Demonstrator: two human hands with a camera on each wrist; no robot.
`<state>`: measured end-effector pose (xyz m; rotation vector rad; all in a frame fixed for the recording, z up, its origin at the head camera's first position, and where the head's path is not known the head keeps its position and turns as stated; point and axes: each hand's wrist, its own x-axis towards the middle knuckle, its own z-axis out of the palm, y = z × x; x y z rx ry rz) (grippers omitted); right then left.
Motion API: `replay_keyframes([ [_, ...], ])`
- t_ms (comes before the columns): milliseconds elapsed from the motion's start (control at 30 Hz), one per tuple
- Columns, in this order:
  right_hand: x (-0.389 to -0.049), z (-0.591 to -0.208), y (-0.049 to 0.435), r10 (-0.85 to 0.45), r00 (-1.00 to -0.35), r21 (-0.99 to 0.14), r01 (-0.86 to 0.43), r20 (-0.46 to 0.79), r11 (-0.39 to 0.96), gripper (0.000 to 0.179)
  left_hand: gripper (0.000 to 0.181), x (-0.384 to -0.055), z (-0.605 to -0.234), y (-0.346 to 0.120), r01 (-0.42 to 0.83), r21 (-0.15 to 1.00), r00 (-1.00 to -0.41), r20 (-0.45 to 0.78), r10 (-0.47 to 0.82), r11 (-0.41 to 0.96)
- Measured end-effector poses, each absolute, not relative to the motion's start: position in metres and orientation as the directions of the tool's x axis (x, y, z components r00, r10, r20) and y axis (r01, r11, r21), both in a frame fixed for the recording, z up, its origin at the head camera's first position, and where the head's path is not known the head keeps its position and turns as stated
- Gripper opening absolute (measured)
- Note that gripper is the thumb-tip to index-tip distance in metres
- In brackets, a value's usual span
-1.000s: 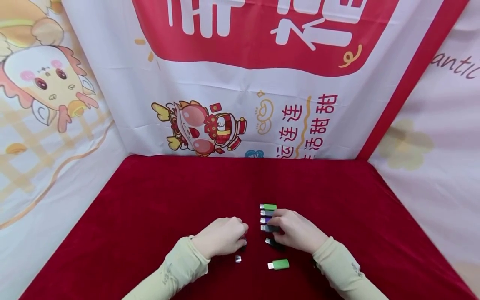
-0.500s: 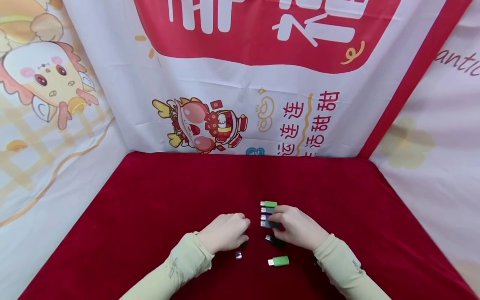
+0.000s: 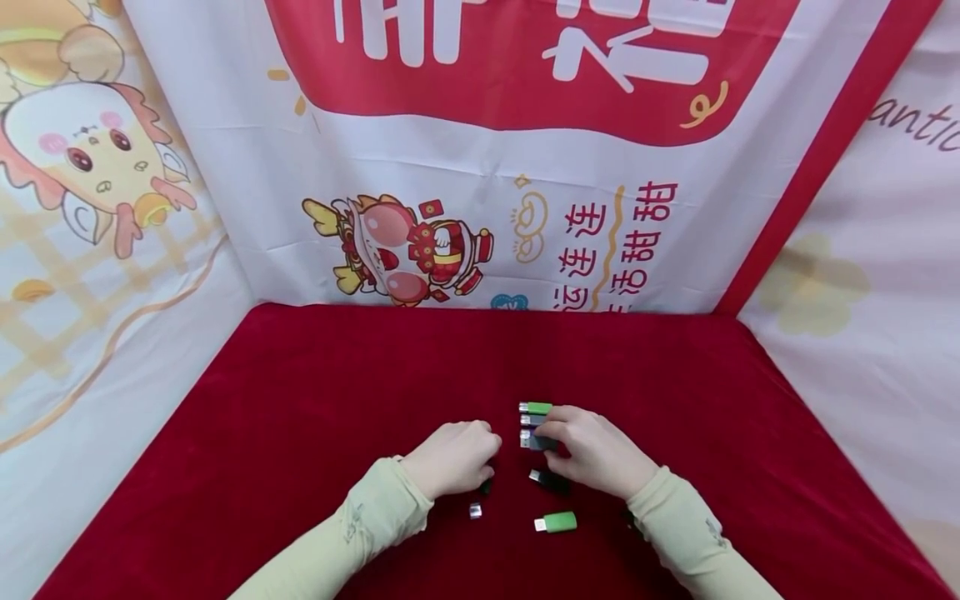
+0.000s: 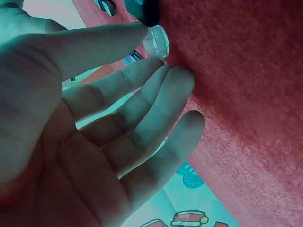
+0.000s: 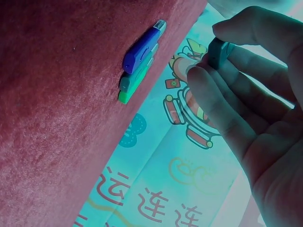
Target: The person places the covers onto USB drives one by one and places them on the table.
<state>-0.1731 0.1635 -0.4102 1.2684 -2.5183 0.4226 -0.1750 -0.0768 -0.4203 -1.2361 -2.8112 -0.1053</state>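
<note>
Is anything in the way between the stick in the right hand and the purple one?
Nothing visible is. The right wrist view shows a bare gap between the held stick, pinched by the right hand, and the purple stick. The grey stick and green stick lie beyond it; the black stick lies nearer the person.

The tablecloth (image 3: 337, 375) across the lower head view is matt, velvety cloth, its nap rough up close; the green USB stick (image 3: 559, 522) at lower centre looks like smooth plastic, its plug (image 3: 540, 525) shiny metal; the small cap (image 3: 476, 511) to its left is glossy; the dark USB stick (image 5: 218, 53), upper right in the right wrist view, looks plastic; the backdrop (image 3: 420, 142) above is smooth, creased cloth; the sleeves (image 3: 386, 504) are matt cloth.
</note>
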Motion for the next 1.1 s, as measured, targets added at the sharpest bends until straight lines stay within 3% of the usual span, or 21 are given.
replay_keyframes([
  [400, -0.1714, -0.4115, 0.1618, -0.717, -0.598, -0.142, -0.794, 0.357, 0.591, 0.027, 0.022, -0.1774, -0.4202, -0.0776, 0.749, 0.043, -0.662, 0.087, 0.745, 0.661],
  [833, -0.1713, -0.4127, 0.1612, -0.719, -0.604, -0.147, -0.791, 0.343, 0.594, 0.027, 0.028, -0.1747, -0.4178, -0.0784, 0.724, 0.010, -0.688, 0.090, 0.720, 0.690],
  [1100, -0.1699, -0.4138, 0.1604, -0.717, -0.613, -0.150, -0.785, 0.330, 0.602, 0.026, 0.026, -0.1763, -0.4164, -0.0769, 0.751, -0.010, -0.659, 0.041, 0.751, 0.660],
])
